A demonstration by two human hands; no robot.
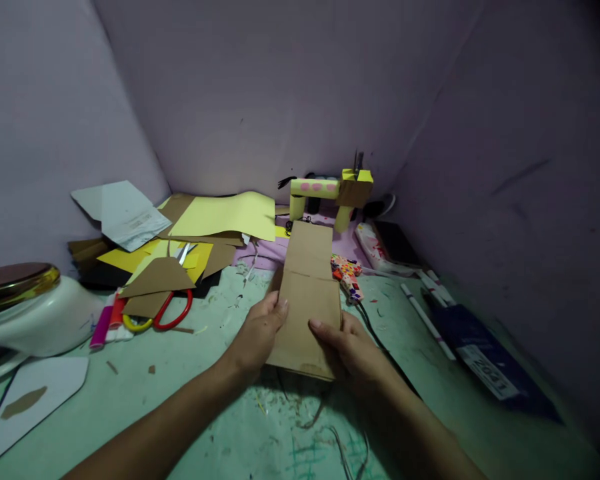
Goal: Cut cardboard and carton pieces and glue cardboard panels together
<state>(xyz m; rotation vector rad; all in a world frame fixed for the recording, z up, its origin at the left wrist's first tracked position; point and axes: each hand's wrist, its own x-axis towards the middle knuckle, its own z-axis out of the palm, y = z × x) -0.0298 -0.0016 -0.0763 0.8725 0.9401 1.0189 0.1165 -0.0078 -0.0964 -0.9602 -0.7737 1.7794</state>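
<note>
Both my hands hold a folded piece of brown cardboard [307,300] above the middle of the green tabletop. My left hand [260,327] grips its left edge, thumb on top and fingers underneath. On the right edge, my right hand [353,343] pinches it with the thumb pressed on the upper face. A crease runs across the cardboard, and its upper flap points away from me. Just beyond stands a yellow paper animal figure [315,188] with pink spots and a brown boxy head. Beside the cardboard's right edge lies a glue gun [349,275] with a flowered pattern.
Left are red-and-yellow scissors [180,313], stacked yellow paper [225,217], cardboard scraps [157,277], a magenta tube [101,327] and a white object with a gold rim [35,313]. Right are a phone [396,244], white sticks [427,321] and a dark blue packet [485,360]. A black cord [387,353] trails frontward.
</note>
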